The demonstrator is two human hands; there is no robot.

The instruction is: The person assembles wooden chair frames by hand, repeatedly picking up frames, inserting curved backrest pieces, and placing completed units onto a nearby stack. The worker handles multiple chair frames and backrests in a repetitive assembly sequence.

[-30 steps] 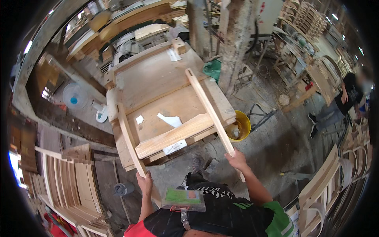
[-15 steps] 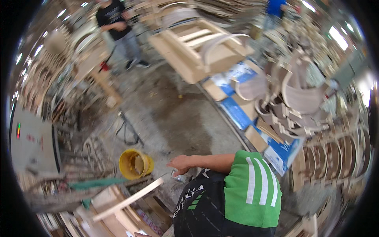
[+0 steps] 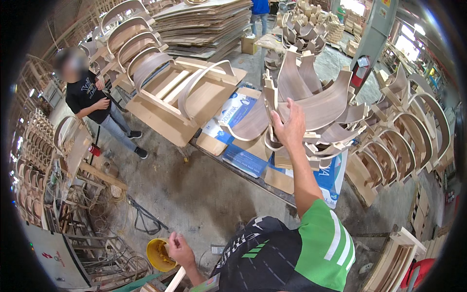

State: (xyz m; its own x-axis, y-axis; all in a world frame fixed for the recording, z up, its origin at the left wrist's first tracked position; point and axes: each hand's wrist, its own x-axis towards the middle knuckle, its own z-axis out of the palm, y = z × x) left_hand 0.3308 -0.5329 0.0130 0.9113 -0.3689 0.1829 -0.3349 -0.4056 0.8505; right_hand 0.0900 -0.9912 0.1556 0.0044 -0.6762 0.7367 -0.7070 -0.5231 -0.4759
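Reaching out with the right hand (image 3: 291, 124) to the near side of a heap of curved, brown-faced wooden panels (image 3: 323, 109); holding its fingers spread and the thumb apart, right beside a pale upright wooden piece (image 3: 270, 95) at the heap's left; cannot tell from this angle whether touching it or just short of it, but not closed round anything visible; to be found, that heap, ahead and to the right of the body, piled loosely on a surface (image 3: 262, 187) covered with blue-and-white sheets (image 3: 245, 160).

Holding the left hand (image 3: 181, 253) low, fingers curled, just beside a yellow bucket (image 3: 156, 255) and near a pale wooden bar (image 3: 176, 280); cannot tell whether gripping anything.

Judging by the pose, probably at the picking step, fetching one curved piece from the heap; calling next for closing the right fingers and thumb round the pale upright piece, then lifting slowly and clear, so as not to snag or topple neighbours; perhaps best supported with the left hand too, if proving awkward to balance.
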